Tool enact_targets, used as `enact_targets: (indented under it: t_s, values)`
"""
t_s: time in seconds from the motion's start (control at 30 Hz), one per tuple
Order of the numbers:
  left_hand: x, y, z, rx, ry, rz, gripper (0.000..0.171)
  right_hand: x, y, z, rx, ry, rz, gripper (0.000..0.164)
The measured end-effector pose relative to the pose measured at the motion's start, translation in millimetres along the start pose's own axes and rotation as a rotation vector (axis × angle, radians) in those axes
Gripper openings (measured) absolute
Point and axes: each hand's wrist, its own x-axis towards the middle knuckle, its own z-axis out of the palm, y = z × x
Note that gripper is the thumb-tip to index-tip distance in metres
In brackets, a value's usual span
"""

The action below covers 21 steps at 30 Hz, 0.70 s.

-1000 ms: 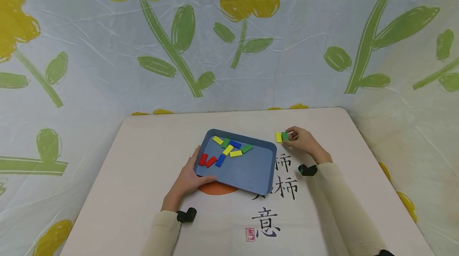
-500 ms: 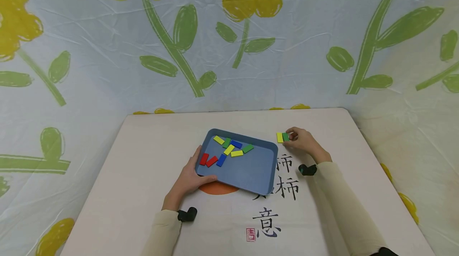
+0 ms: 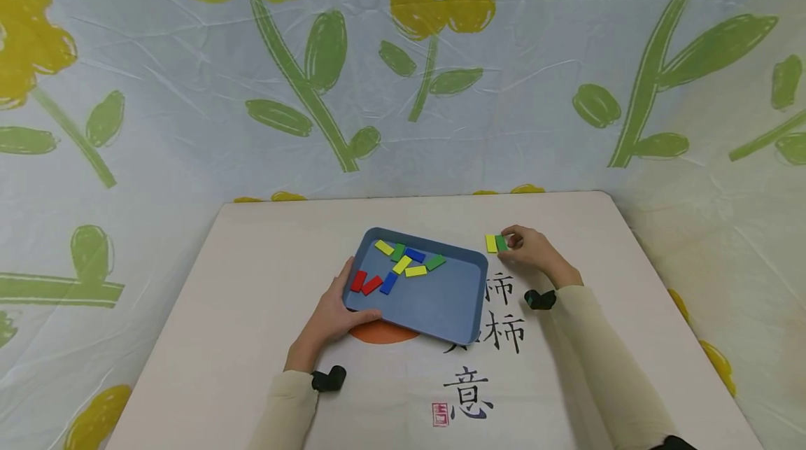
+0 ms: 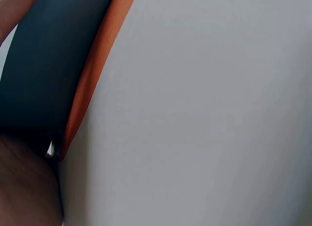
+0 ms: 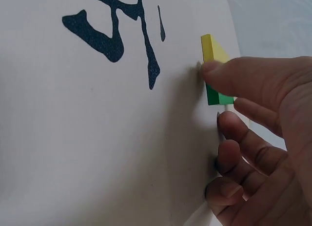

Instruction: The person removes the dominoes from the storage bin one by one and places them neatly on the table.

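Observation:
On the table lies a blue-grey tray (image 3: 434,303), turned at a slight angle. My left hand (image 3: 330,310) grips its near left corner, thumb along the front rim and fingers along the left side. Beyond the tray's far right corner, a yellow block (image 3: 490,243) and a green block (image 3: 501,243) sit side by side. My right hand (image 3: 535,250) pinches the green block between thumb and fingertips. In the right wrist view the thumb covers part of the yellow block (image 5: 209,48) where it meets the green block (image 5: 214,95).
Inside the tray are several loose blocks, among them a red block (image 3: 371,285), a blue block (image 3: 387,283) and a yellow block (image 3: 415,271). The table covering bears black characters (image 3: 467,394) and an orange shape (image 3: 380,332) partly under the tray. A flower-printed cloth (image 3: 441,149) hangs behind.
The green block has turned slightly against the yellow one under my right fingers. My left hand and the tray have stayed in place.

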Motion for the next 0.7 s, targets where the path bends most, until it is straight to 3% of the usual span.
enact_targets:
  t_s: [0.7]
  values:
    - [-0.9,0.4,0.2,0.005,0.008,0.008,0.116,-3.5,-4.9,-0.4,-0.026,0.006,-0.006,0.051]
